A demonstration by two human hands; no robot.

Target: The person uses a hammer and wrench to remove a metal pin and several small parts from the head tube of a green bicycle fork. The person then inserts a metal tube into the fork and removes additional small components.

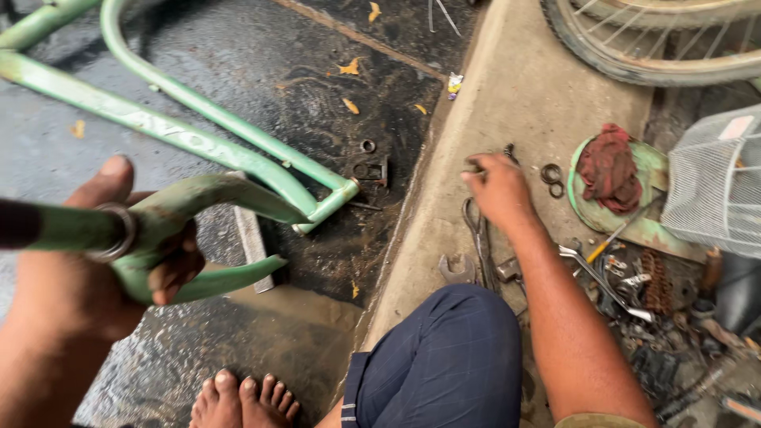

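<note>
My left hand (87,269) grips a pale green bicycle fork (214,194) near its crown, with a metal ring (119,231) around the steerer by my thumb. The fork blades point right, over a green bicycle frame (198,107) lying on the wet ground. My right hand (498,189) reaches down onto the concrete ledge (515,95), fingers closed on a small metal part among loose tools. Pliers (478,238) and a spanner (457,272) lie just below that hand.
A green round plate with a red rag (609,168) sits right of my hand, beside a wire basket (717,182). A bicycle wheel (650,47) lies at top right. Several tools and a chain (654,285) clutter the right. My knee (452,357) and bare feet (242,400) are below.
</note>
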